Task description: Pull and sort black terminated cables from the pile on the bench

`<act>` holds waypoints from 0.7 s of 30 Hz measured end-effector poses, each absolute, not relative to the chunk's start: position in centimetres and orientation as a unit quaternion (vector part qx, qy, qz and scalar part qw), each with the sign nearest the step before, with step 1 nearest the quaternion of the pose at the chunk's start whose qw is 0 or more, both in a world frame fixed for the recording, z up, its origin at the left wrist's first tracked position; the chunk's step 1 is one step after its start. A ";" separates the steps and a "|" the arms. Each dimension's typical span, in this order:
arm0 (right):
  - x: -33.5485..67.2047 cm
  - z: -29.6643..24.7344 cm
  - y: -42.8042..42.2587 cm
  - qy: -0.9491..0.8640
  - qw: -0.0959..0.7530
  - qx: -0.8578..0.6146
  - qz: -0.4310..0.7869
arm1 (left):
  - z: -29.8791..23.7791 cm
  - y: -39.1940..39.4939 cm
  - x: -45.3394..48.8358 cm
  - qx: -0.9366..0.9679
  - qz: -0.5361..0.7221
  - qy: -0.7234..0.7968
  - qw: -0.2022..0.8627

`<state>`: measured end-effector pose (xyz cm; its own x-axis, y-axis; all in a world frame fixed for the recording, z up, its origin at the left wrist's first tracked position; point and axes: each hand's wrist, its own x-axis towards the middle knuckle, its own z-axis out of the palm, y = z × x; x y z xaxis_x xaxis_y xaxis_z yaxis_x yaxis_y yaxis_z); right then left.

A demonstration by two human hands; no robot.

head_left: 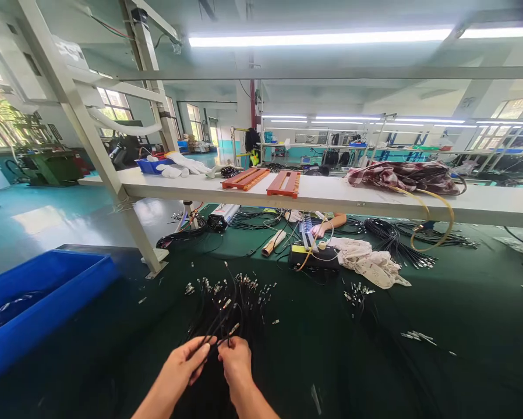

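My left hand (190, 359) is closed, its thumb and fingers pinching thin black cables. Close beside it, my right hand (236, 356) is also closed on black cable near a metal-tipped end. Several cable ends rise out of my fingers. Just beyond both hands lies a thick bundle of black cables (244, 305) with silvery connector tips pointing away from me. A smaller bundle of cables (358, 298) with similar tips lies to the right. Loose metal connectors (419, 336) are scattered farther right on the dark green table (314, 349).
A blue bin (47, 308) stands at the left. Across the table are a black box (314, 257), a crumpled cloth (370, 262) and coiled cables (388, 235). Another person's hand (320, 230) shows beneath the white shelf (322, 195), which holds orange racks (283, 183).
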<state>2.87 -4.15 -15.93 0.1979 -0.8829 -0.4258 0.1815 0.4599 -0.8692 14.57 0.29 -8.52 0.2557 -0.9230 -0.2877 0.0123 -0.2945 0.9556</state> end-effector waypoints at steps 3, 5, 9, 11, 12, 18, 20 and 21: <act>2.8 -14.2 -3.4 0.473 0.726 -0.312 -0.390 | -8.7 0.9 13.4 0.625 -0.514 -0.315 0.495; 2.0 -13.0 -2.4 0.432 0.756 -0.291 -0.397 | -8.8 1.1 12.8 0.609 -0.530 -0.287 0.516; 1.3 -11.7 -0.7 0.381 0.760 -0.246 -0.466 | -9.1 0.8 11.8 0.572 -0.558 -0.227 0.558; 0.9 -11.6 -0.9 0.397 0.733 -0.220 -0.506 | -9.2 0.5 11.8 0.565 -0.559 -0.192 0.575; 0.3 -11.7 -1.3 0.411 0.717 -0.207 -0.524 | -9.1 0.4 12.2 0.565 -0.556 -0.176 0.584; -14.5 -10.1 -3.6 0.466 0.608 -0.119 -0.631 | -9.0 0.9 18.1 0.576 -0.529 -0.070 0.619; -21.5 -8.8 -3.2 0.492 0.552 -0.077 -0.669 | -9.1 1.3 20.2 0.568 -0.523 -0.027 0.635; -24.8 -8.2 -2.8 0.505 0.519 -0.056 -0.687 | -9.2 1.4 21.1 0.559 -0.522 -0.009 0.645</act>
